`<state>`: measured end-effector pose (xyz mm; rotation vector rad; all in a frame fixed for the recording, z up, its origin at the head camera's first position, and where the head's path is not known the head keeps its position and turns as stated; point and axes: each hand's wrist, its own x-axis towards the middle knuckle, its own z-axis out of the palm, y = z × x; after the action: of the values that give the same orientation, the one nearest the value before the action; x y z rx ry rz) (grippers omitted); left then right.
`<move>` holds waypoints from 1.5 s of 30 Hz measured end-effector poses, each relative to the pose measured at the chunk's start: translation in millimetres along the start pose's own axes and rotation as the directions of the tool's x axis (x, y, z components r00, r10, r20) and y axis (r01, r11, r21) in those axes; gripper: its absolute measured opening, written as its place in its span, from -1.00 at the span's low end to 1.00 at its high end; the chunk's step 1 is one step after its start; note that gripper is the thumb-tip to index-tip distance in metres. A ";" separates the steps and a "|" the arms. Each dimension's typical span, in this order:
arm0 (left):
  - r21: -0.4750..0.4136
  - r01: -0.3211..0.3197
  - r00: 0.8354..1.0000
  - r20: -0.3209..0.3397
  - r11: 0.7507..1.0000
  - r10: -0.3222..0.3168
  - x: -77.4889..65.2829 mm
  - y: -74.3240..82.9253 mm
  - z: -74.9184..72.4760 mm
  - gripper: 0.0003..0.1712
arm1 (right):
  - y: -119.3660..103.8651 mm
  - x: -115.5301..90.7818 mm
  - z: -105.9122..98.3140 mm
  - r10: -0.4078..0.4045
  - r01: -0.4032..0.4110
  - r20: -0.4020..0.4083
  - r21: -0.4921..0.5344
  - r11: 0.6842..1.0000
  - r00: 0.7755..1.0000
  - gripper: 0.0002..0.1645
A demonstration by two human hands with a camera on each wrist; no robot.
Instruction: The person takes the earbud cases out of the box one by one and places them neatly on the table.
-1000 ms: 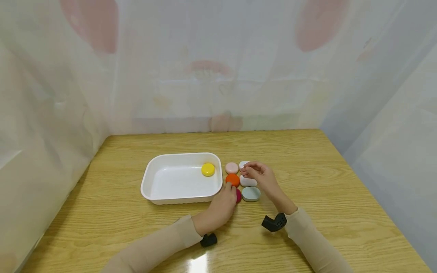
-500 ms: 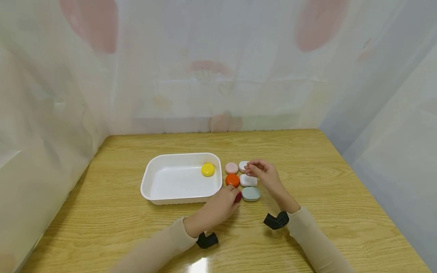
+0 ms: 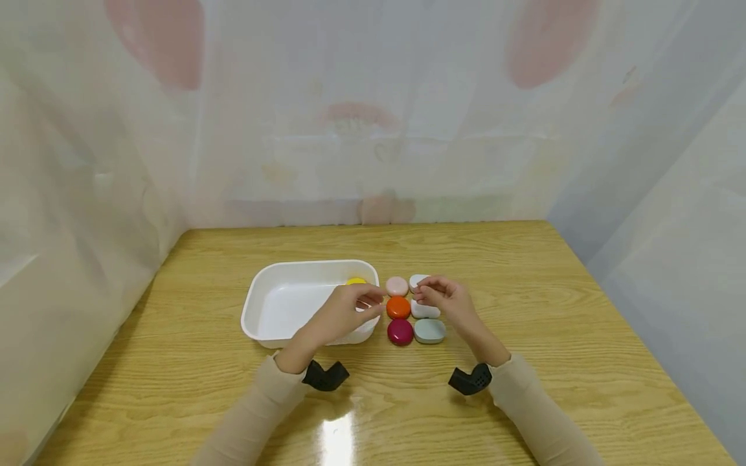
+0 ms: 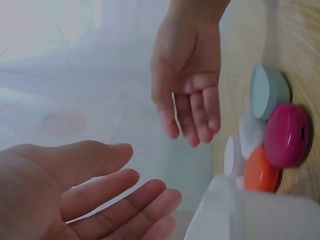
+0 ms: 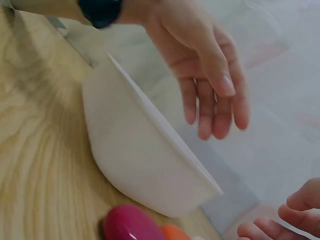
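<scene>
My left hand (image 3: 338,314) hovers over the right part of a white tray (image 3: 285,307), fingers loosely bent and holding nothing. In the tray's back right corner a yellow rounded case (image 3: 356,281) is partly hidden by that hand. Right of the tray, small rounded cases stand in two columns: pink (image 3: 397,287), orange (image 3: 399,307) and magenta (image 3: 399,332) on the left, two white ones and a grey-green case (image 3: 429,331) on the right. The magenta case (image 4: 287,136) shows a small black slot. Above the white cases (image 3: 427,310) hangs my right hand (image 3: 451,301), also holding nothing.
The wooden table (image 3: 524,375) extends on all sides of the tray and cases. Pale patterned curtains (image 3: 373,129) hang behind it and at both sides. A black wrist device (image 3: 326,376) sits by the left cuff, another (image 3: 469,380) by the right.
My left hand has let go of the magenta case and moved left and up over the tray, uncovering that case. My right hand has barely shifted.
</scene>
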<state>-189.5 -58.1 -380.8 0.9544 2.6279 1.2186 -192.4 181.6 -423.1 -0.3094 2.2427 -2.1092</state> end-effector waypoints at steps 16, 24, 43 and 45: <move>0.107 0.072 0.995 0.066 0.992 -0.080 27.8 -47.5 -42.7 -0.58 | 4.7 -26.8 57.2 -0.047 0.073 0.173 -0.144 0.987 0.984 -0.53; 0.134 0.057 0.970 0.227 0.989 -0.087 47.1 -71.0 -50.8 -0.58 | 19.6 -38.3 81.9 0.047 -0.027 0.165 -0.120 0.992 0.985 -0.40; 0.214 -0.054 0.957 0.291 0.975 -0.011 62.8 -109.0 -38.9 -0.53 | 36.3 -51.8 105.6 0.016 -0.017 0.039 0.014 1.000 0.999 -0.26; 0.232 -0.076 0.956 0.295 0.970 0.005 63.1 -111.7 -36.2 -0.52 | 36.1 -52.1 105.8 0.010 -0.011 0.038 0.016 1.000 0.999 -0.27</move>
<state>-307.9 -99.9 -425.5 1.1326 2.5624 0.7053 -127.4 88.7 -471.7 -0.3336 2.2000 -2.0973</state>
